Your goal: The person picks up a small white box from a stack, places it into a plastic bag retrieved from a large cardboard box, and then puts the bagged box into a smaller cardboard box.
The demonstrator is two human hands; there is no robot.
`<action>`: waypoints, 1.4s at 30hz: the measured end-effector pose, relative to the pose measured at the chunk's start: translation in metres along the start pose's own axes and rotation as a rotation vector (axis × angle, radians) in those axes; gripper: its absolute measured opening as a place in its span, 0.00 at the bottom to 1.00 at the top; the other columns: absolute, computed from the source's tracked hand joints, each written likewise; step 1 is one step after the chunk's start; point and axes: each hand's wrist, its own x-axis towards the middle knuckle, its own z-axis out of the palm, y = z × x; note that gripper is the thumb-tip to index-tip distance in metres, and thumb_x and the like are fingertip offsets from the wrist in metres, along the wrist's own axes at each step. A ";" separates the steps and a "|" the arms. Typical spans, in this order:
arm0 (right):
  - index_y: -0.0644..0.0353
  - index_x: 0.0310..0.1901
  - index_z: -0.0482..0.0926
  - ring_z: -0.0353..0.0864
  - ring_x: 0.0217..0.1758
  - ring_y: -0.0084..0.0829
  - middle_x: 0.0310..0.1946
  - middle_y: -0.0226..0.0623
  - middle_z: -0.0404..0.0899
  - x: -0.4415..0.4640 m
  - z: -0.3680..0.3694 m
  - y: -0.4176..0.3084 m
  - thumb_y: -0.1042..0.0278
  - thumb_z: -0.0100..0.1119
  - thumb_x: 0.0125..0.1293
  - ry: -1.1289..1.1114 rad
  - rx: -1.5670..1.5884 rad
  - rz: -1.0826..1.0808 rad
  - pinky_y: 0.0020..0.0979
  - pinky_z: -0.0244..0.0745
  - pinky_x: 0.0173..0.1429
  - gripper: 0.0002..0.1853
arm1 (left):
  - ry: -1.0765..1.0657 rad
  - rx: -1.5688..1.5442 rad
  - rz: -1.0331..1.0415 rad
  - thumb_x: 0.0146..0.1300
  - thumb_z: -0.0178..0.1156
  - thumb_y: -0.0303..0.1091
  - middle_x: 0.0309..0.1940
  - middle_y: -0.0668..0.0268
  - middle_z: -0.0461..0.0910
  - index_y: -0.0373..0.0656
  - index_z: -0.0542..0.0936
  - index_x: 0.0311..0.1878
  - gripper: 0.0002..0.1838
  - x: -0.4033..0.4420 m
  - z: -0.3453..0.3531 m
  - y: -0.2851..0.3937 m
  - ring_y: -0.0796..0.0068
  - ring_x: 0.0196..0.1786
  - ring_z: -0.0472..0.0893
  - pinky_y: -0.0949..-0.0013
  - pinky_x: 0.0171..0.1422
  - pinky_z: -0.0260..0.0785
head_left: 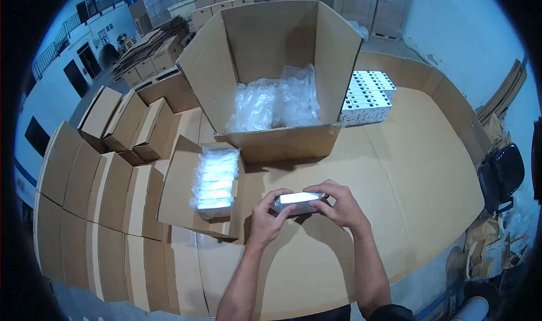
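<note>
Between my two hands is a small white box (pixel 300 203), seemingly in clear plastic wrap, held just above the cardboard-covered table. My left hand (pixel 270 216) grips its left end, thumb in front. My right hand (pixel 340 203) pinches the right end with thumb and fingers. To the left of my hands stands an open carton (pixel 179 191) with a row of plastic-wrapped white packs (pixel 217 177) in it. Behind my hands, a large open cardboard box (pixel 276 143) holds crumpled clear plastic bags (pixel 276 98).
Stacked white boxes with dark marks (pixel 367 98) stand right of the large box. Closed brown cartons (pixel 113 185) line the table's left side. A cardboard rim (pixel 446 92) borders the far right edge, and a black chair (pixel 502 171) stands beyond it.
</note>
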 end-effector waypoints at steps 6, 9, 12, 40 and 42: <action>0.57 0.51 0.86 0.84 0.45 0.37 0.42 0.41 0.87 0.000 -0.003 -0.002 0.77 0.70 0.58 0.003 -0.088 -0.039 0.36 0.80 0.49 0.18 | -0.027 0.073 -0.040 0.61 0.73 0.28 0.40 0.65 0.87 0.39 0.84 0.52 0.16 0.001 -0.004 0.004 0.78 0.44 0.83 0.70 0.48 0.77; 0.57 0.51 0.86 0.84 0.45 0.39 0.42 0.41 0.86 -0.001 -0.002 -0.002 0.75 0.71 0.59 0.004 -0.107 -0.036 0.37 0.80 0.49 0.16 | -0.054 0.084 -0.062 0.61 0.73 0.28 0.38 0.66 0.86 0.39 0.84 0.51 0.15 0.003 -0.006 0.002 0.79 0.41 0.82 0.71 0.46 0.76; 0.59 0.50 0.85 0.85 0.45 0.40 0.42 0.42 0.86 0.000 -0.002 0.001 0.74 0.71 0.60 0.005 -0.093 -0.015 0.38 0.80 0.49 0.15 | -0.056 0.071 -0.079 0.62 0.72 0.29 0.37 0.66 0.85 0.39 0.84 0.51 0.14 0.004 -0.007 -0.002 0.80 0.39 0.81 0.73 0.43 0.76; 0.62 0.48 0.83 0.83 0.40 0.43 0.39 0.45 0.85 0.001 0.003 0.000 0.72 0.69 0.62 0.015 -0.064 -0.012 0.40 0.79 0.47 0.13 | -0.122 0.261 -0.088 0.67 0.69 0.34 0.36 0.58 0.85 0.38 0.80 0.52 0.15 0.009 -0.011 0.008 0.72 0.38 0.85 0.66 0.40 0.77; 0.63 0.48 0.83 0.84 0.36 0.37 0.39 0.45 0.85 0.002 0.007 -0.002 0.73 0.68 0.62 0.063 -0.052 0.033 0.35 0.80 0.43 0.12 | -0.072 0.283 -0.080 0.67 0.69 0.34 0.37 0.57 0.85 0.38 0.79 0.54 0.17 0.006 -0.009 0.005 0.70 0.39 0.85 0.65 0.42 0.78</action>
